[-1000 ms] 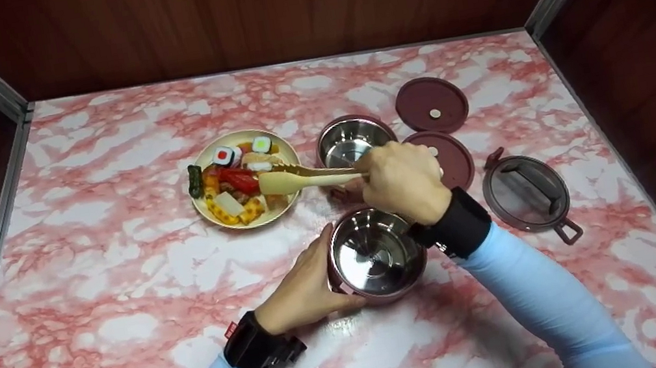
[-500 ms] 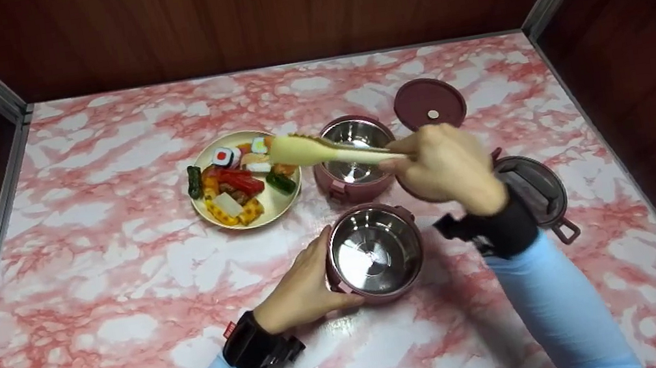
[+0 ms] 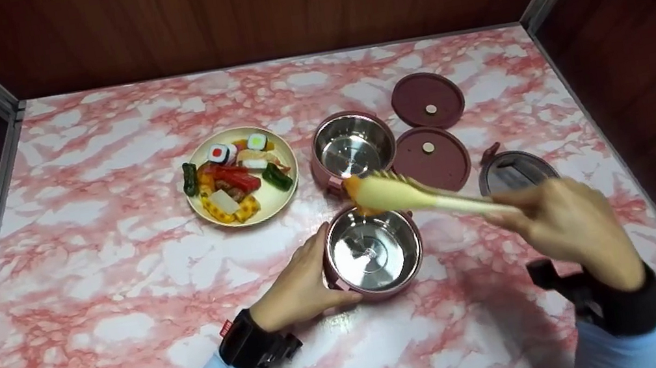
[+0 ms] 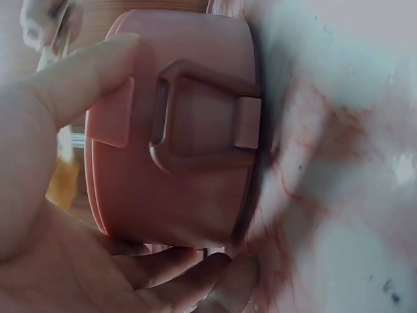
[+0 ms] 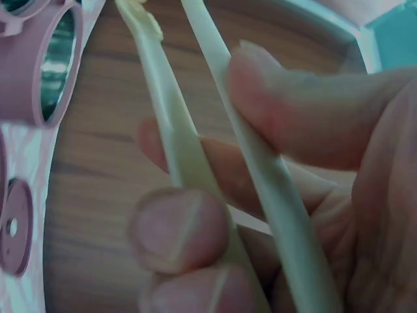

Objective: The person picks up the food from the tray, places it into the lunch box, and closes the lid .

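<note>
Right hand point(image 3: 572, 231): curls round the tongs, thumb on one arm and fingers wrapping the other; the right wrist view shows the two arms apart at the grip.
Tongs point(image 3: 405, 195): pale, reaching left over the far rim of the near container; likely light and a little springy, best held along the arms, as here.
Orange piece point(image 3: 354, 188): at the tongs' tips, above the near container's far edge; too blurred to name, probably light and soft enough to call for a mild squeeze. The tips seem to clamp it, though the pinch itself is hidden.
Left hand point(image 3: 301, 283): holds the near container, thumb over the latch tab point(image 4: 112, 116) and fingers round the left wall.
Near container point(image 3: 372, 253): pink outside, steel inside, upright; probably stiff, fairly light and smooth, so the outer wall suits a steadying palm. The brown loop point(image 4: 215, 78) offers another hold.
Far container point(image 3: 352, 147): just beyond the near one.
Plate point(image 3: 275, 202): to the left, with sushi rolls point(image 3: 218, 153), red strips point(image 3: 242, 179) and a green piece point(image 3: 276, 177).
Lids: two flat maroon discs point(image 3: 425, 96) beside the far container; a handled lid point(image 3: 517, 170) lies partly behind the right hand.
</note>
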Demonstrator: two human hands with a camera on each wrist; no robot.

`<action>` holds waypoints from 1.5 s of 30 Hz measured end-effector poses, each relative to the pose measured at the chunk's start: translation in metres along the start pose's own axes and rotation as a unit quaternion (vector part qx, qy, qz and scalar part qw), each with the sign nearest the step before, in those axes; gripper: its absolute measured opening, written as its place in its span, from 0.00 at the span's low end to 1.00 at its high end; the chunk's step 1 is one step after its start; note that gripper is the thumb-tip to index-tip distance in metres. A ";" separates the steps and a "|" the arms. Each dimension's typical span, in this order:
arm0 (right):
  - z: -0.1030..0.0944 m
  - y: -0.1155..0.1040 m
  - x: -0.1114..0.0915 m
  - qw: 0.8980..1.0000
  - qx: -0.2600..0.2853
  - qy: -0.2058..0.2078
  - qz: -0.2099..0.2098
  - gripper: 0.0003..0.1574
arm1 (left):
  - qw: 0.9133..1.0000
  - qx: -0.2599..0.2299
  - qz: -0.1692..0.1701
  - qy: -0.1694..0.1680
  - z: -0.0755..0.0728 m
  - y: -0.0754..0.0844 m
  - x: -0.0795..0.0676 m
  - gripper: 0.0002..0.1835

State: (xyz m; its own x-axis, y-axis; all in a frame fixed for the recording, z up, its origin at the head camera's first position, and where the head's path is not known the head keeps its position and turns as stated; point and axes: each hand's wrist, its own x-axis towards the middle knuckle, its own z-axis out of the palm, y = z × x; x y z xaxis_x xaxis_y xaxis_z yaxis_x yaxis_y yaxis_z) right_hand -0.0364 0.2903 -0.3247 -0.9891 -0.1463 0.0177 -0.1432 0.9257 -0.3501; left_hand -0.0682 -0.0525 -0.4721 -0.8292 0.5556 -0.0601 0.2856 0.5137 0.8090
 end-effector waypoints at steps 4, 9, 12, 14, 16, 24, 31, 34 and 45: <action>0.009 0.009 -0.015 1.000 -0.005 -0.027 0.004 0.24 | 1.000 -0.002 0.000 -0.004 -0.003 0.000 0.000 0.68; 0.025 0.010 -0.014 0.998 -0.030 -0.051 -0.015 0.20 | 1.000 -0.004 0.016 -0.011 -0.007 -0.004 0.002 0.68; 0.037 0.004 -0.009 0.998 -0.044 -0.048 -0.020 0.20 | 0.999 0.000 0.024 -0.021 -0.011 -0.008 0.003 0.68; 0.044 0.001 -0.007 0.997 -0.053 -0.041 -0.027 0.20 | 0.999 -0.001 0.030 -0.032 -0.015 -0.010 0.005 0.67; 0.050 -0.002 -0.005 0.997 -0.059 -0.033 -0.034 0.19 | 0.999 -0.002 0.029 -0.043 -0.019 -0.013 0.006 0.67; 0.060 -0.017 -0.002 0.989 -0.117 0.040 -0.082 0.18 | 0.998 -0.014 0.012 -0.064 -0.035 -0.024 0.008 0.61; 0.052 -0.029 0.009 0.951 -0.178 0.179 -0.176 0.18 | 0.997 -0.007 0.025 -0.076 -0.040 -0.026 0.009 0.59; 0.047 -0.035 0.016 0.940 -0.197 0.207 -0.187 0.19 | 0.997 -0.001 0.023 -0.079 -0.041 -0.026 0.010 0.59; 0.031 -0.033 0.025 0.939 -0.211 0.171 -0.211 0.32 | 0.995 -0.007 0.019 -0.094 -0.045 -0.023 0.009 0.57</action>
State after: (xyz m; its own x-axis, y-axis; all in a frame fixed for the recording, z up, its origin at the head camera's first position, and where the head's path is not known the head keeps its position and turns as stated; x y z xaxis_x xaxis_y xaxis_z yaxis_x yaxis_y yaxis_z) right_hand -0.0551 0.2450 -0.3413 -0.7841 -0.4772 0.3968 -0.4539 0.8770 0.1576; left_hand -0.1042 -0.0884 -0.4645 -0.7129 0.6878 -0.1368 0.3077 0.4821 0.8203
